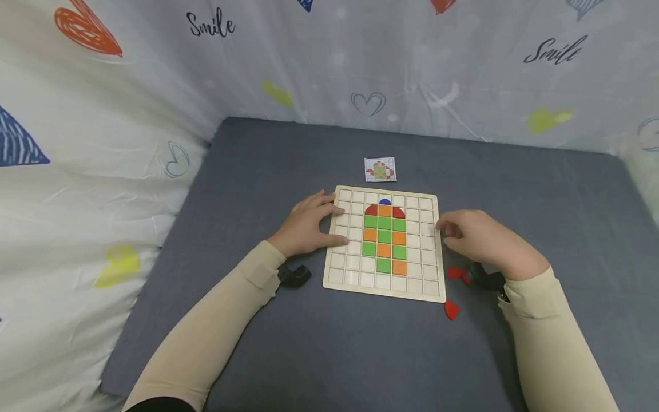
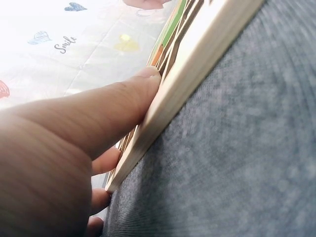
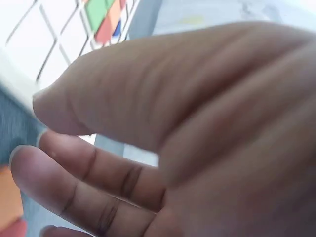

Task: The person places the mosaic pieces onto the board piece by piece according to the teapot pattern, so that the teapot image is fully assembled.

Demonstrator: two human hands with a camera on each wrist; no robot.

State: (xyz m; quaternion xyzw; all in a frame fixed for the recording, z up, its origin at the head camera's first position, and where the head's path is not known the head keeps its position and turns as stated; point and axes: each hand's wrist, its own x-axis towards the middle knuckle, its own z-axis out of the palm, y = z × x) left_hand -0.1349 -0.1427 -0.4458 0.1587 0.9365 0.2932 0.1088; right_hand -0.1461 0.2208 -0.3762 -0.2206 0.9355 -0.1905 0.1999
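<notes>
A wooden grid board [image 1: 429, 272] lies on the dark cloth. Its cells carry green tiles [image 1: 384, 236], orange tiles [image 1: 369, 234], two dark-red quarter-round pieces [image 1: 372, 210] and a blue half-round piece [image 1: 384, 202] at the top. My left hand [image 1: 309, 226] rests on the board's left side, thumb and index finger extended over the frame. In the left wrist view the thumb [image 2: 118, 101] lies against the wooden edge. Beside the right edge is my right hand [image 1: 479, 237], its fingers loosely bent with nothing between them. Its thumb [image 3: 108, 91] overlaps the board's border in the right wrist view.
Loose red pieces [image 1: 451, 309] lie by the board's lower right corner, some partly hidden near the right wrist's black strap [image 1: 486, 278]. Beyond the board is a small card [image 1: 380, 170] with a coloured grid picture. A printed white curtain [image 1: 329, 63] hangs behind the table.
</notes>
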